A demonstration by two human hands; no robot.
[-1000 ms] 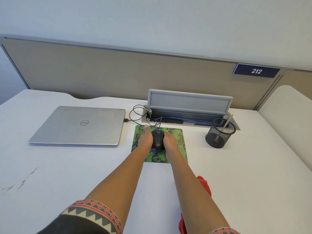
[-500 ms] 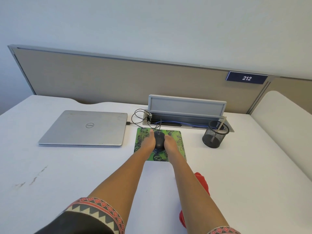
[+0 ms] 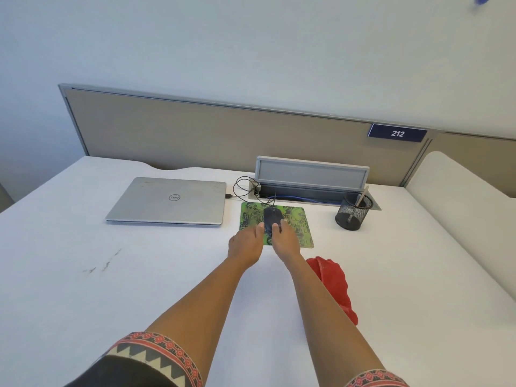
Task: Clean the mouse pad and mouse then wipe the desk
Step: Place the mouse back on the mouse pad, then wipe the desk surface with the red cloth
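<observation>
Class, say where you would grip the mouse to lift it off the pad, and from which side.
The mouse lies lengthwise on the pad, cable leaving its far end: pinch its two long flanks, coming from the near end.

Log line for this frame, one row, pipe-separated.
left hand: left of mouse, on mouse pad edge | right hand: right of mouse | red cloth: on desk, unheld | wiping: not started
</observation>
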